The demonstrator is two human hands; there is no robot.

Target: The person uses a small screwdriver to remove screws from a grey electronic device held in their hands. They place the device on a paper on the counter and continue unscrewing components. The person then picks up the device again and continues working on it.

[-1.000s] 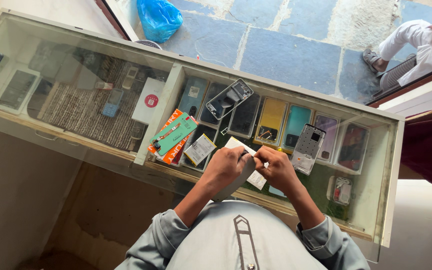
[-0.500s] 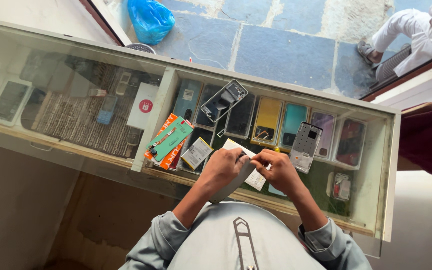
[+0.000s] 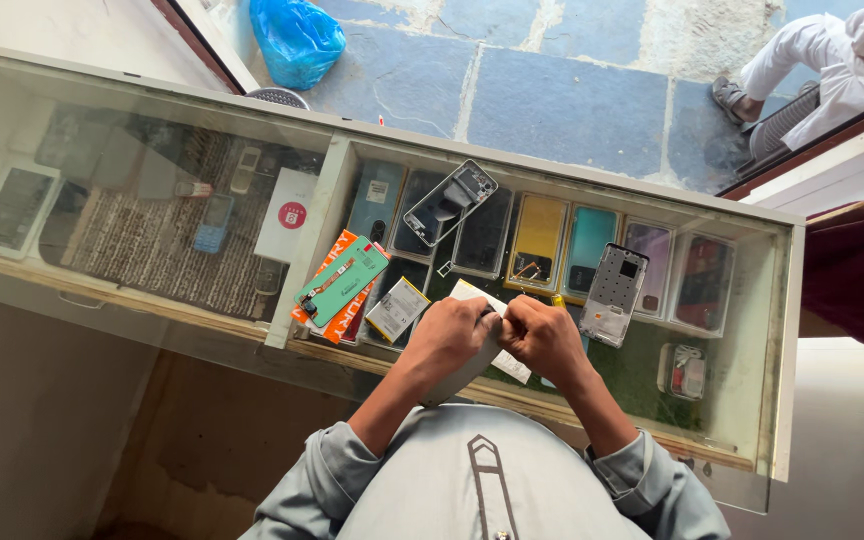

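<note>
My left hand [image 3: 449,335] and my right hand [image 3: 544,335] are closed together over the glass counter [image 3: 572,190], both gripping a flat white and grey phone part [image 3: 472,297] that pokes out above and below my fingers. Its lower grey end [image 3: 462,372] slants toward my chest. A yellow-tipped tool [image 3: 558,300] shows just past my right knuckles. A bare phone frame [image 3: 450,202] and a grey phone midframe [image 3: 614,295] lie on the glass to either side.
Under the glass stand several phone cases in a row [image 3: 537,240]. A green circuit-part packet [image 3: 342,282] on an orange box lies left of my hands. A blue bag [image 3: 297,35] sits on the stone floor beyond. Another person in white [image 3: 832,50] sits at top right.
My hands stay together on the part, with only small finger shifts. The camera view has drifted slightly.
</note>
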